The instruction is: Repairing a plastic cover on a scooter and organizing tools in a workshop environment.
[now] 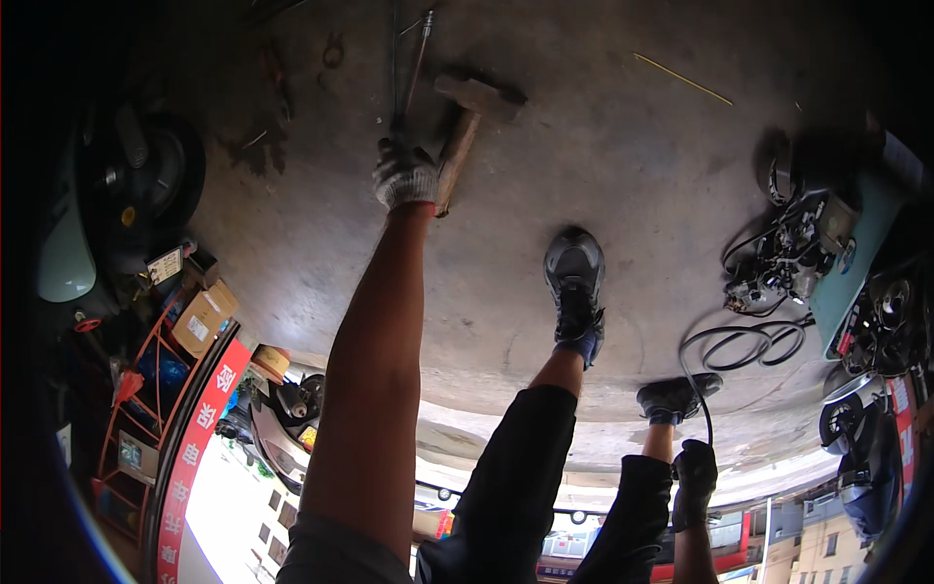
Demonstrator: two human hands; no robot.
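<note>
My left hand (405, 175), in a grey-white glove with dark fingers, reaches down to the concrete floor. Its fingers are closed around the near end of a long metal rod (418, 68), whose far tip is shiny. Right beside this hand lies a hammer (459, 146) with a wooden handle and a rusty, heavy head. At the lower right, my right hand (695, 475) wears a dark glove and is closed on a black hose (707, 414). From there the hose runs up to loose coils on the floor.
My shoes (576, 277) stand on the floor. Pliers (276, 78) and a thin yellow stick (683, 78) lie farther off. Motorbike parts (793, 253) fill the right side. At left are a scooter wheel (165, 170) and a rack (146, 389) with boxes.
</note>
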